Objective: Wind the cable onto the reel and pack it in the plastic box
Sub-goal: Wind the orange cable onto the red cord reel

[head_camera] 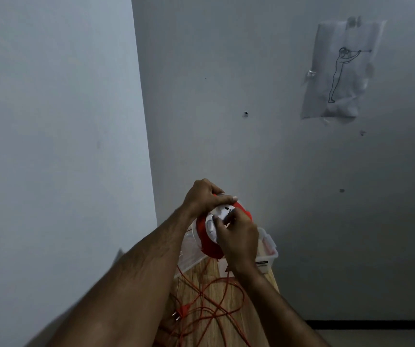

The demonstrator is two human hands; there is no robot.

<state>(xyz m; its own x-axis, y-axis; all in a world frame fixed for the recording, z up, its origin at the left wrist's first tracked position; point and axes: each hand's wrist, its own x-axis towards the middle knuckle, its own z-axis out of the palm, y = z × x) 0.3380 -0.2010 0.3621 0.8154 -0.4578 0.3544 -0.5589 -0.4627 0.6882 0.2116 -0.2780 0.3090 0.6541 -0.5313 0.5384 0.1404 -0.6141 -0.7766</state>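
A round red and white cable reel (207,234) is held up above the table in both hands. My left hand (202,196) grips its far upper rim, thumb lying across the white face. My right hand (239,240) is closed on the white centre part and covers the reel's right side. An orange cable (211,294) hangs from the reel's underside and lies in loose tangled loops on the wooden table (196,276). Its orange plug (180,313) rests near the table's left edge. A clear plastic box (267,249) stands behind the reel, partly hidden by my hands.
The narrow table stands in a corner between two grey walls. A crumpled sheet with a line drawing (339,71) is taped to the right wall. A black skirting strip (371,324) runs along the floor at the lower right.
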